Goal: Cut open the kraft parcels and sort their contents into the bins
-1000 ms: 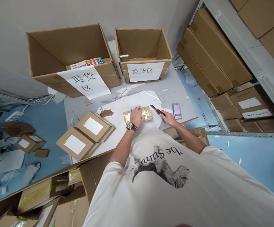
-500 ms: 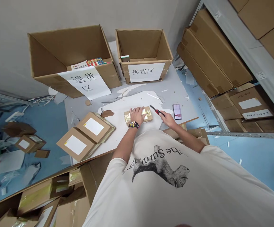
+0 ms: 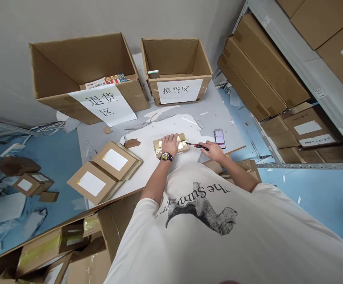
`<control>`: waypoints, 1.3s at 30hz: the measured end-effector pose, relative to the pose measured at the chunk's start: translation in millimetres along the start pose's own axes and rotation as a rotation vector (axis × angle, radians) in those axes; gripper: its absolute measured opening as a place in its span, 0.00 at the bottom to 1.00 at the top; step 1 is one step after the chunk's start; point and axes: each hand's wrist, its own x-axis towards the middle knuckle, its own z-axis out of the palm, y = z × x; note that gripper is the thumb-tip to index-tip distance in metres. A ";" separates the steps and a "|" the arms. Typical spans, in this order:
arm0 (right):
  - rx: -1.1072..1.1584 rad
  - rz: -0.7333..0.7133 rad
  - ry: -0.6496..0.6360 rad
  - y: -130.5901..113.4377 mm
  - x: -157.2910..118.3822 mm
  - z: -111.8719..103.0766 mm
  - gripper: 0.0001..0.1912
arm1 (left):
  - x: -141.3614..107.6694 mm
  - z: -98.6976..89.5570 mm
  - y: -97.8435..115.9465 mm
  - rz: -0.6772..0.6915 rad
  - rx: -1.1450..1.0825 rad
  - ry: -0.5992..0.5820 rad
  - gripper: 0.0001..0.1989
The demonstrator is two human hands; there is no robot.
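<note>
A small taped cardboard box (image 3: 158,146) lies on the white sheet (image 3: 147,161) over the table. My left hand (image 3: 170,144) rests on top of the box, fingers stretched out across it, with a patterned watch on the wrist. In my right hand (image 3: 214,150) is a red and black utility knife (image 3: 199,146), gripped by its handle. Its blade points left and reaches the taped right part of the box. Just beyond my right hand a phone (image 3: 219,139) lies on the table.
Two open cartons, a wide left carton (image 3: 91,106) and a smaller right carton (image 3: 178,92), stand at the back with paper signs. Labelled boxes (image 3: 115,158) lie at the left edge. A loaded shelf (image 3: 304,51) rises on the right; more boxes (image 3: 90,264) sit below in front.
My right hand has turned the knife from pointing up and away to lying nearly level, its blade now at the box's right part. My left hand stays on the box. The view has shifted slightly.
</note>
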 end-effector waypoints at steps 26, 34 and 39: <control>-0.192 0.017 0.046 -25.3 23.1 23.8 0.31 | -0.2 3.3 -2.4 0.002 0.000 0.004 0.33; -0.255 -0.099 0.023 -5.5 31.0 7.8 0.32 | -2.3 5.9 -3.3 0.019 -0.006 0.029 0.33; -0.302 -0.111 0.017 -6.4 42.5 5.9 0.31 | 2.4 14.4 -9.1 0.049 -0.047 0.096 0.31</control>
